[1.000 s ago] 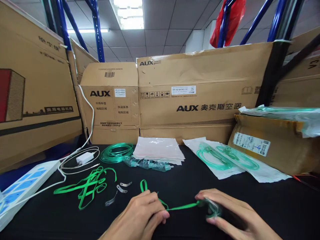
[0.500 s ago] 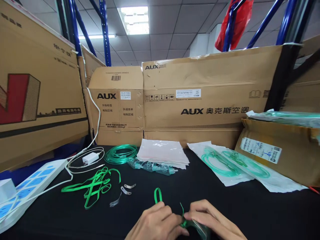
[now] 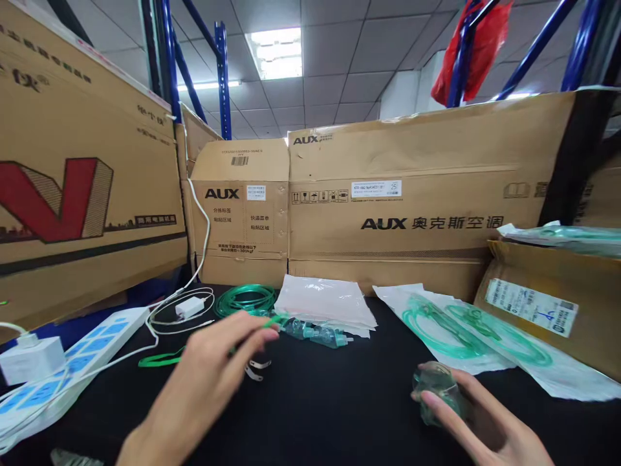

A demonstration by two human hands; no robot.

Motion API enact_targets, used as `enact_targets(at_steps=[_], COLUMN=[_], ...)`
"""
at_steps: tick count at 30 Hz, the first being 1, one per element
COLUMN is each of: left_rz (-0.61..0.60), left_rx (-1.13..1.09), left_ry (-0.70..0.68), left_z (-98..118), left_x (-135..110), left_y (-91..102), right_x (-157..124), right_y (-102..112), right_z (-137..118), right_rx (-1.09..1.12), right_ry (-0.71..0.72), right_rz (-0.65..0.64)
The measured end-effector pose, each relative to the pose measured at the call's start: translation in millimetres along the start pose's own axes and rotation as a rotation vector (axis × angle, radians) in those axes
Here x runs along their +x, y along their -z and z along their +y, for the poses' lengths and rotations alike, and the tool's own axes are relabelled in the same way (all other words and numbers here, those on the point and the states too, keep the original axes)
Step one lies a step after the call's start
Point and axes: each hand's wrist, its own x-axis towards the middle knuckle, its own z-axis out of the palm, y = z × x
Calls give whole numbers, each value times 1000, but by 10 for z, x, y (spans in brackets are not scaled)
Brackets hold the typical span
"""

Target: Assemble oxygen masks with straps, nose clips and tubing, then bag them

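My left hand (image 3: 206,372) is raised over the left-middle of the table, thumb and fingers closed in a pinch on a thin green elastic strap (image 3: 277,320). Beneath and behind that hand, more green strap (image 3: 160,360) lies on the cloth, mostly hidden. Two small curved metal strips (image 3: 256,370) rest just right of my left wrist. On the right, my right hand (image 3: 495,421) grips a clear green plastic face mask (image 3: 438,393) between thumb and fingers, above the black cloth.
Coiled green tubing (image 3: 246,299), clear plastic pieces (image 3: 315,332) and stacked white sheets (image 3: 325,301) lie at the back. Packed tubing sets (image 3: 441,330) sit by a cardboard box (image 3: 596,323) on the right. A power strip (image 3: 99,343) with white cables borders the left.
My hands were together at the front centre, working on the mask and strap. They have separated: left went up and left with a strap, right moved right with the mask. The view shifted slightly.
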Motion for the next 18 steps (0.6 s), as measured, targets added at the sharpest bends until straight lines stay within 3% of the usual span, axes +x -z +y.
enact_targets(at_steps=[3,5,7,10,12,14,15,18], left_rz=[8,-106,-226,-218,-119,-67,-101,-439], left_rx=[166,264,374,546,564,403,243,-166], left_ry=[100,170,236,316,338,301,265,175], left_z=[-386,-694,-968,-1140,-1006,-683,-480,88], left_x=[39,-27,-141,-283,-302,-273,-255,-247], left_y=[230,300,333,336,266,83,-58,-607], right_x=[-24,-29,-31,-45,-71,-111,-137,-226], right_y=[-43,-46,-45,-67,-107,-169,-206,-318], right_z=[-69,-91,-105,-127,-143,-157,-161,-156], right_rx=[40,50,25,-81,-154,-198,-207,-205], right_ry=[-82,-91,-42,129,258,355,392,466], right_rz=[-45,-48,-66,-103,-124,-145,-158,-220])
